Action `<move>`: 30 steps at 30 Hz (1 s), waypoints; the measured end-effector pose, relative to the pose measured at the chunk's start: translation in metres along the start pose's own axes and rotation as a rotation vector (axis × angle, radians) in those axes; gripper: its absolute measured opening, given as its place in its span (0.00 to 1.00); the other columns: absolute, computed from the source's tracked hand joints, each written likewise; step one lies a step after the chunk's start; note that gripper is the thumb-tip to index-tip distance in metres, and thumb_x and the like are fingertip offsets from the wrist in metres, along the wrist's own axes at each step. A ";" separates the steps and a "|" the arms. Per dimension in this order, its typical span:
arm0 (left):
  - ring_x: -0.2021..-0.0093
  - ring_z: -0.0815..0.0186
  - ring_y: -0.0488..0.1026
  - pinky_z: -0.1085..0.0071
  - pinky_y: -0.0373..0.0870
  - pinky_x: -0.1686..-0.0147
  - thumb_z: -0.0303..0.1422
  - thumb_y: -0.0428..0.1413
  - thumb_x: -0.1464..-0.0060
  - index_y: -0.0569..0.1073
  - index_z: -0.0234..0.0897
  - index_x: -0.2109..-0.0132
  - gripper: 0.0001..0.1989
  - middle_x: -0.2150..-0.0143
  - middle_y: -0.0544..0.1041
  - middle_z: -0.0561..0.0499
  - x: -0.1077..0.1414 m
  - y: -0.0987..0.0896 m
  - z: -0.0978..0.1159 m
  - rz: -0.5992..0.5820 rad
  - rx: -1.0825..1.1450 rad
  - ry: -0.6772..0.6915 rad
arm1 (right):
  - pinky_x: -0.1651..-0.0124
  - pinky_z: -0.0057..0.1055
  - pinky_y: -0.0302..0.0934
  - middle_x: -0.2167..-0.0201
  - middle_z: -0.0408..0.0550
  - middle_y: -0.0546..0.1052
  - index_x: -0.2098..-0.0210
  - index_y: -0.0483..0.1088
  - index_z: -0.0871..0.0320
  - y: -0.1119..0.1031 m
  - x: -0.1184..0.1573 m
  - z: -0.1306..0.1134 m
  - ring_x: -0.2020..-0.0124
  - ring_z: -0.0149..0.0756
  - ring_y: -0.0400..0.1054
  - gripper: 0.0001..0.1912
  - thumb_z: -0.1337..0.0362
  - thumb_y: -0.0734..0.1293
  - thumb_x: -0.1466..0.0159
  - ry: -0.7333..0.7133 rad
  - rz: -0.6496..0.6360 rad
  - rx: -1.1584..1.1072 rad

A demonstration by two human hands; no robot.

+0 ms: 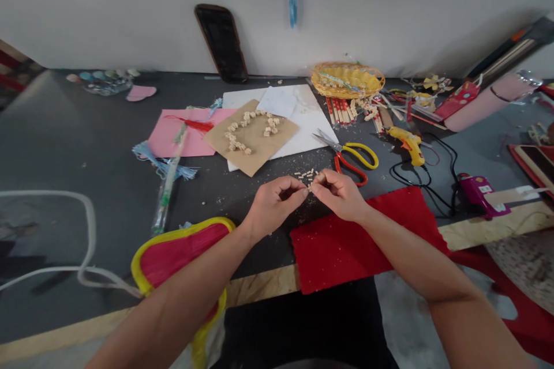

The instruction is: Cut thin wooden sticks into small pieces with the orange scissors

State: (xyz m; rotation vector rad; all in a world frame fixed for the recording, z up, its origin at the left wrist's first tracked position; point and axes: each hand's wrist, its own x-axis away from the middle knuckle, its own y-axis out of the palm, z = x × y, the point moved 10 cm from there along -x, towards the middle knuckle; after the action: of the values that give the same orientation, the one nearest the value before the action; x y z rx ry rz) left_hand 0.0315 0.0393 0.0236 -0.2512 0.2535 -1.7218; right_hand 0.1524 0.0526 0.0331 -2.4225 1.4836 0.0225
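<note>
Head view: nearest, I saw the red cloth (337, 251), then the left hand (277, 202) and right hand (340, 193), both pinching a tiny pale piece (310, 187) between them, long axis unclear; loose bits (310, 172) lay just beyond, then the card (258, 143).

Left hand (274, 203) and right hand (341, 196) nearly meet, fingers (296, 202) pinched, forearms (190, 291) angled inward.
</note>
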 end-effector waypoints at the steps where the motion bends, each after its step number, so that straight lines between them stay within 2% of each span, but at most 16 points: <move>1: 0.76 0.73 0.63 0.77 0.60 0.76 0.38 0.57 0.48 0.75 0.34 0.69 0.11 0.75 0.72 0.54 0.000 0.001 0.000 -0.007 0.005 -0.007 | 0.72 0.25 0.52 0.76 0.39 0.64 0.71 0.65 0.57 0.000 0.000 0.000 0.75 0.26 0.55 0.10 0.60 0.63 0.34 -0.003 -0.004 0.000; 7: 0.77 0.73 0.62 0.77 0.58 0.77 0.38 0.57 0.49 0.74 0.34 0.70 0.10 0.76 0.71 0.54 0.000 0.000 0.002 -0.001 0.019 -0.027 | 0.71 0.26 0.53 0.75 0.39 0.65 0.69 0.66 0.57 0.001 0.000 0.000 0.75 0.26 0.56 0.10 0.59 0.63 0.34 -0.004 -0.010 0.014; 12: 0.76 0.73 0.63 0.77 0.60 0.75 0.37 0.57 0.49 0.75 0.34 0.69 0.10 0.75 0.72 0.54 -0.002 -0.003 0.000 0.006 0.020 -0.022 | 0.67 0.27 0.57 0.73 0.41 0.69 0.67 0.67 0.57 -0.001 -0.002 -0.004 0.71 0.28 0.62 0.10 0.58 0.62 0.33 -0.051 -0.016 0.096; 17: 0.75 0.73 0.64 0.77 0.60 0.74 0.37 0.59 0.50 0.75 0.34 0.70 0.10 0.75 0.72 0.54 -0.005 -0.010 -0.005 0.060 0.108 -0.038 | 0.60 0.32 0.61 0.68 0.47 0.74 0.66 0.68 0.56 -0.008 -0.004 -0.013 0.65 0.35 0.67 0.07 0.62 0.61 0.33 -0.214 0.001 0.467; 20: 0.74 0.73 0.65 0.76 0.60 0.74 0.38 0.60 0.51 0.75 0.34 0.70 0.10 0.75 0.72 0.54 -0.006 -0.012 -0.010 0.081 0.175 -0.060 | 0.55 0.38 0.61 0.67 0.51 0.75 0.66 0.69 0.57 -0.002 -0.006 -0.006 0.62 0.40 0.66 0.08 0.63 0.61 0.33 -0.256 -0.052 0.727; 23: 0.74 0.73 0.65 0.76 0.61 0.74 0.38 0.61 0.52 0.75 0.34 0.70 0.10 0.75 0.72 0.54 -0.006 -0.012 -0.014 0.097 0.220 -0.087 | 0.54 0.40 0.62 0.66 0.53 0.76 0.65 0.71 0.58 0.000 -0.007 0.000 0.62 0.41 0.67 0.10 0.64 0.59 0.32 -0.276 -0.089 0.813; 25: 0.75 0.73 0.65 0.77 0.60 0.74 0.37 0.61 0.52 0.75 0.34 0.70 0.10 0.75 0.73 0.54 -0.006 -0.014 -0.016 0.114 0.248 -0.107 | 0.53 0.40 0.62 0.63 0.53 0.77 0.61 0.72 0.57 -0.012 -0.008 -0.004 0.60 0.41 0.67 0.11 0.64 0.58 0.31 -0.289 -0.037 0.809; 27: 0.75 0.73 0.64 0.77 0.60 0.75 0.37 0.62 0.53 0.75 0.34 0.71 0.10 0.76 0.73 0.53 -0.006 -0.015 -0.017 0.129 0.273 -0.125 | 0.49 0.41 0.61 0.61 0.52 0.77 0.59 0.72 0.57 -0.034 -0.008 -0.008 0.57 0.42 0.67 0.11 0.63 0.58 0.31 -0.271 0.083 0.841; 30: 0.76 0.74 0.64 0.76 0.60 0.75 0.38 0.63 0.54 0.76 0.33 0.72 0.10 0.76 0.73 0.53 -0.007 -0.017 -0.019 0.139 0.356 -0.147 | 0.47 0.44 0.58 0.58 0.55 0.77 0.56 0.72 0.59 -0.066 -0.008 -0.004 0.53 0.47 0.65 0.12 0.62 0.60 0.32 -0.141 0.214 1.014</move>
State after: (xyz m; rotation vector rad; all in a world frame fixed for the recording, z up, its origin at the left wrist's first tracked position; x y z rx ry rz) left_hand 0.0110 0.0490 0.0104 -0.0947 -0.1414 -1.5700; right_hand 0.2057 0.0868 0.0550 -1.4186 1.2362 -0.4013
